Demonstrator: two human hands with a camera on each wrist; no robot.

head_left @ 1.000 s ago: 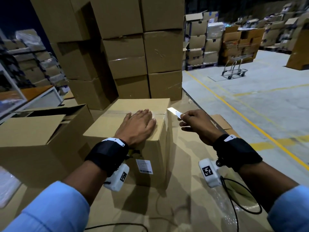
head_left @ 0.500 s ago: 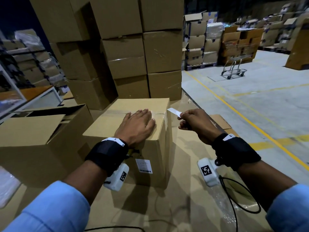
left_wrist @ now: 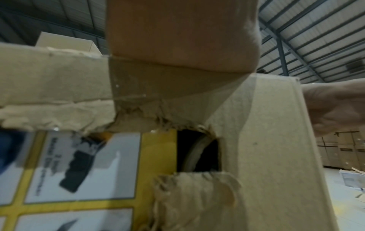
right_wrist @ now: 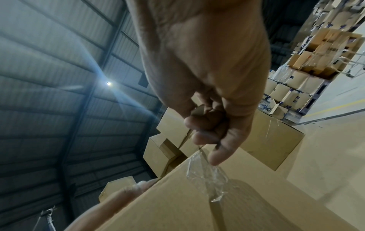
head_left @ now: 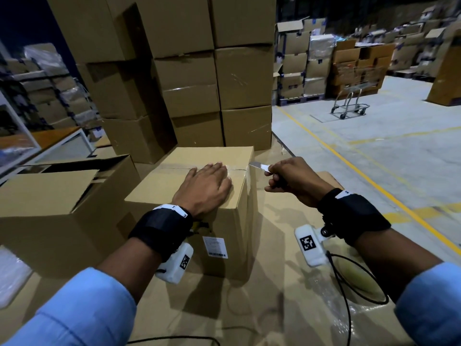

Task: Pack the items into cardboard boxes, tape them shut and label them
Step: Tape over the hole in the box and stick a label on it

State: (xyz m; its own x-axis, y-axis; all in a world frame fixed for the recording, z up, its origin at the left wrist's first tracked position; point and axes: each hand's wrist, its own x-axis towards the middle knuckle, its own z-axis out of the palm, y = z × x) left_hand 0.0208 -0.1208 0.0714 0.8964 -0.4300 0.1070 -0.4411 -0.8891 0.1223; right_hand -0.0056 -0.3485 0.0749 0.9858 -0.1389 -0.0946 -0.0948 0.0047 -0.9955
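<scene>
An open box [head_left: 57,196] is being seen at nine o'clock of the closed box [head_left: 199,186], with stacked boxes [head_left: 199,83] at twelve. The closed box is being pressed under the flat, straight-fingered left hand [head_left: 205,187]. At three o'clock, a strip of clear tape [head_left: 259,166] is being pinched by the curled right hand [head_left: 291,179], its far end touching the box's top edge.

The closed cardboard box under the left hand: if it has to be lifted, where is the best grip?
Probably the two opposite side walls low down, one hand from each side. The closed box is wide with flat, plain faces, and the left hand only presses its top. Avoid the torn hole in the near wall, where the cardboard is ragged.
</scene>
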